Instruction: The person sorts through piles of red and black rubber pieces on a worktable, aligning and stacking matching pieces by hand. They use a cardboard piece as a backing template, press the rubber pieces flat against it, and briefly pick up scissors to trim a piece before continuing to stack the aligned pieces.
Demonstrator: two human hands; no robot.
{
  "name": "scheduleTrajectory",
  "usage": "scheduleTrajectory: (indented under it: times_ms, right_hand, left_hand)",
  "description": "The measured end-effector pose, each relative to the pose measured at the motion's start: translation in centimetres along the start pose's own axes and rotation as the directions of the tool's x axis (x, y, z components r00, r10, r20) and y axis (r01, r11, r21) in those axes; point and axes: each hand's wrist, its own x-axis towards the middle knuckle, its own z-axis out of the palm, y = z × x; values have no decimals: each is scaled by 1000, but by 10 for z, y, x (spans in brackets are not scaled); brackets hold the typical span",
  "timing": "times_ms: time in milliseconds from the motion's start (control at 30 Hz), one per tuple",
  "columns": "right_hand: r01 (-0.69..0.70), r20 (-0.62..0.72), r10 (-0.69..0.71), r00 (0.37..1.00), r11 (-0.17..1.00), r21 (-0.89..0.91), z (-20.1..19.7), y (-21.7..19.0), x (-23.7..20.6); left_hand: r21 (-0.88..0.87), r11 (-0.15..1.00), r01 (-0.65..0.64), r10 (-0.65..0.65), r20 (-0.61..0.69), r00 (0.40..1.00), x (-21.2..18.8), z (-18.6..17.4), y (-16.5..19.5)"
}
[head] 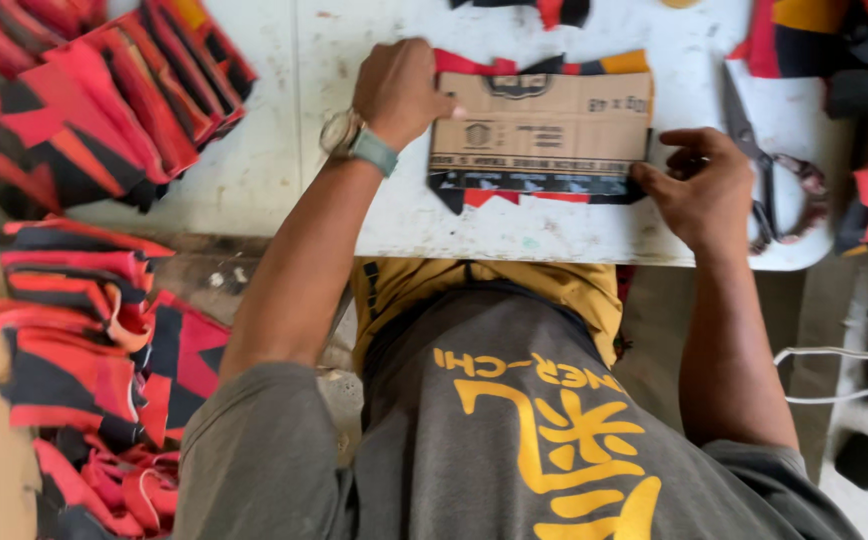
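Brown cardboard template [542, 122]: rectangular, dark print on its top face, a round mark near the left and a shield-shaped mark at the top edge. It lies flat on the white table [254, 150], long axis running left-right across the view, top edge facing away from the person.

Under it: fabric stack [544, 185], black, red and orange. Strips stick out past the card's near and far edges.

Left hand [399, 92]: palm down on the card's top-left corner, fingers curled closed, thumb pressing on the cardboard. Grey-green wristwatch [354, 140] on that wrist; forearm comes in diagonally from the lower left.

Right hand [702, 185]: at the card's lower-right corner, fingers bent, tips touching the fabric edge there. Can't tell whether it's pinching or just resting. Forearm runs nearly straight up from the bottom of the view.

Scissors [769, 170]: on the table just right of the right hand, blades pointing away from the person, handles nearest.

Piles of red-black fabric pieces [84, 100] at far left, more lower left [84, 350].
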Motion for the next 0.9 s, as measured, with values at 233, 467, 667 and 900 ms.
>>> scheduleTrajectory:
  times_ms: [233, 467, 667, 900]
  right_hand:
    - [-129, 54, 117, 992, 911, 392, -9, 11, -11]
    - [148, -26, -149, 988, 988, -33, 0, 9, -28]
    - [143, -48, -143, 989, 990, -7, 2, 1, -28]
    - [184, -57, -184, 981, 983, 0, -5, -12, -29]
  left_hand:
    - [-276, 960, -43, 17, -96, 995, -5, -14, -13]
    - [-49, 988, -149, 145, -70, 987, -25, 9, 7]
    - [-801, 598, 37, -78, -12, 997, -22, 16, -2]
    - [-86, 992, 89, -107, -229, 968, -64, -123, -77]
